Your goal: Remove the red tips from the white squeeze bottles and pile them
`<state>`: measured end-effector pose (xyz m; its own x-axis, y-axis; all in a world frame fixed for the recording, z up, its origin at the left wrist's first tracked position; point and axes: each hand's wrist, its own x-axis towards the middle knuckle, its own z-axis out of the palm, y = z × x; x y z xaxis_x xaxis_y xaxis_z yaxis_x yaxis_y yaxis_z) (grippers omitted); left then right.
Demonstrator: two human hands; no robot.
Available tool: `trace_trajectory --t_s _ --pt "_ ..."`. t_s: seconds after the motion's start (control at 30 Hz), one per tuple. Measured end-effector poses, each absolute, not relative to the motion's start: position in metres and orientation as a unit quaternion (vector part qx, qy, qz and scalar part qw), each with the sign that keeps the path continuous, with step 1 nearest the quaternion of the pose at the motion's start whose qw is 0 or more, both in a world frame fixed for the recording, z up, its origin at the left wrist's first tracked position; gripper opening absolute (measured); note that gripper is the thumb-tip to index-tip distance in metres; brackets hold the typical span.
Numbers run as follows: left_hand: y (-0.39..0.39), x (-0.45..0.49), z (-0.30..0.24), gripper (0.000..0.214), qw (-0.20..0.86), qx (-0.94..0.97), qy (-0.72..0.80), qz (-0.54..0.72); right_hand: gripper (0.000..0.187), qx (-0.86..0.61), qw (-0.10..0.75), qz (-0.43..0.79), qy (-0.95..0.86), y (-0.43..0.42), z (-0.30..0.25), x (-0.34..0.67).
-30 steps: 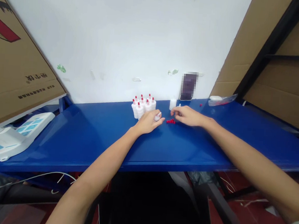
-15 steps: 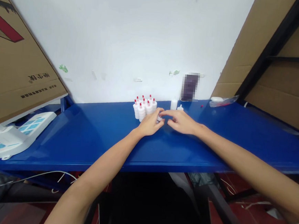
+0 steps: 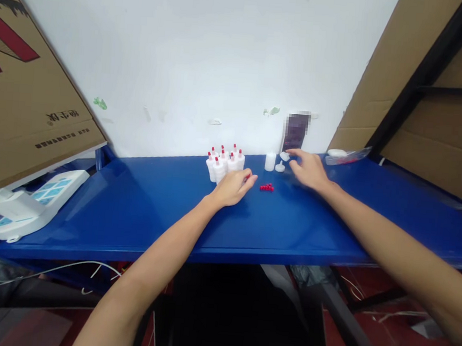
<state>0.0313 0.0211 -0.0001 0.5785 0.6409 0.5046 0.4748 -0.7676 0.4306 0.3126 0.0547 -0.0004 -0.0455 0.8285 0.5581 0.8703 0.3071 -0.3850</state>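
My left hand [image 3: 233, 188] is closed near the group of white bottles with red tips [image 3: 220, 169], and a bit of a small red cap [image 3: 247, 178] shows between its fingers. Whatever else lies in that palm is hidden. Farther right, my right hand [image 3: 310, 169] pinches a tilted white nozzle top [image 3: 284, 156] at its fingertips. Below this, a second white nozzle top [image 3: 280, 167] stands on the table beside an uncapped white bottle [image 3: 270, 161]. Several loose red caps [image 3: 266, 187] lie between my hands.
The blue table [image 3: 140, 203] meets a white wall with a dark blurred panel [image 3: 296, 133]. A white power strip [image 3: 38, 206] lies at the left, by a large cardboard box [image 3: 33, 88]. At the back right is a clear plastic bag [image 3: 348, 156].
My hands were close together over a small whitish thing. My right hand has moved right and back to a nozzle top, uncovering the red caps. My left hand has stayed near the bottles.
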Motion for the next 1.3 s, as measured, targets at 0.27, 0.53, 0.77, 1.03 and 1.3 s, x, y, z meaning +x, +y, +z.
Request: trace_trajectory --t_s 0.27,0.53,0.77,1.03,1.3 --pt "0.023 0.024 0.002 0.020 0.168 0.848 0.333 0.377 0.044 -0.584 0.262 -0.038 -0.768 0.060 -0.008 0.307" --pt "0.022 0.032 0.000 0.022 0.131 0.861 0.290 0.397 0.045 -0.561 0.281 -0.041 -0.777 0.050 0.005 0.304" --pt "0.019 0.029 0.003 0.036 0.127 0.866 0.302 0.377 0.025 -0.464 0.402 0.186 -0.767 0.023 0.020 0.260" --pt "0.012 0.029 0.003 0.033 0.204 0.866 0.249 0.383 0.040 -0.381 0.330 0.239 -0.830 0.003 0.012 0.234" --pt "0.017 0.032 0.000 0.025 0.206 0.856 0.270 0.390 0.035 -0.335 0.319 0.138 -0.876 0.001 0.009 0.234"
